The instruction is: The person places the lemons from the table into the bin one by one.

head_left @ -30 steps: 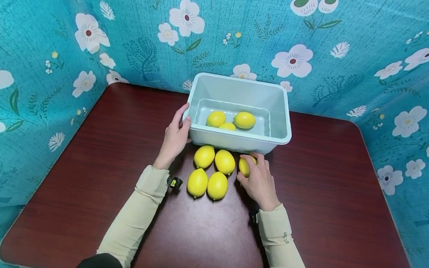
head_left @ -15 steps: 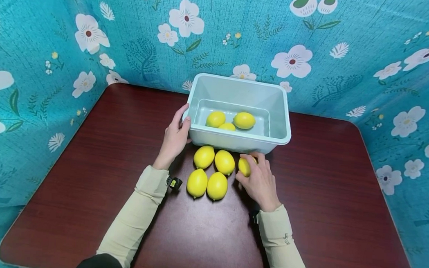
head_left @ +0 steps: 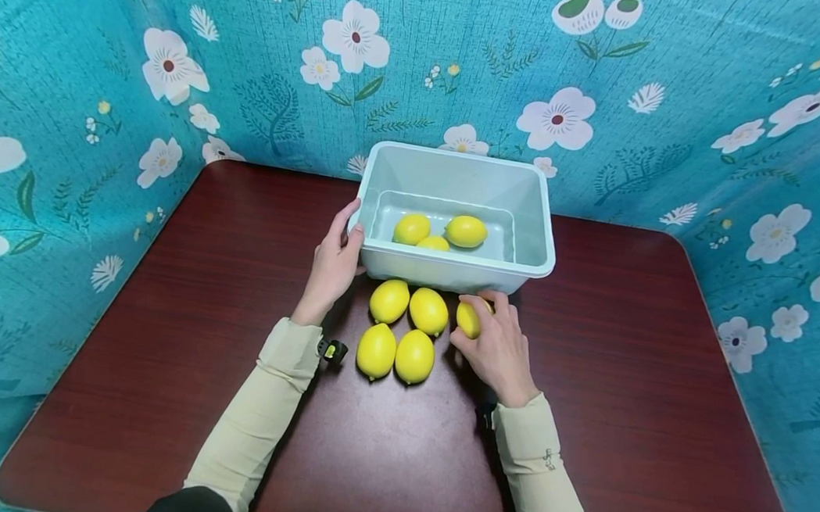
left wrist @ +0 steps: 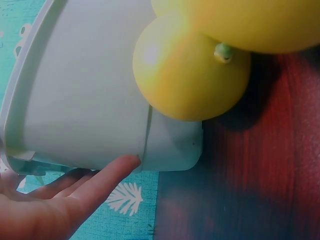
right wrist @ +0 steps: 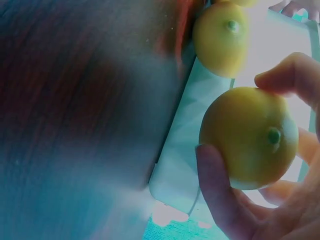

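At the left end of a pale blue-green plastic bin [head_left: 451,268], my left hand [head_left: 331,271] rests with its fingers extended against the side and front corner. In the left wrist view, a straight finger [left wrist: 107,177] touches the bin's lower wall [left wrist: 75,95]. My right hand [head_left: 499,348] grips a yellow lemon [head_left: 470,320] just in front of the bin. The right wrist view shows this lemon [right wrist: 245,137] pinched between the thumb and fingers, its green stem end visible. Several more lemons [head_left: 414,356] lie in two rows between my hands.
Inside the bin are three lemons [head_left: 465,231], one partly hidden by the front wall. The bin stands near the back edge of a dark red-brown table [head_left: 608,362]. A teal floral curtain [head_left: 422,61] hangs behind and along both sides.
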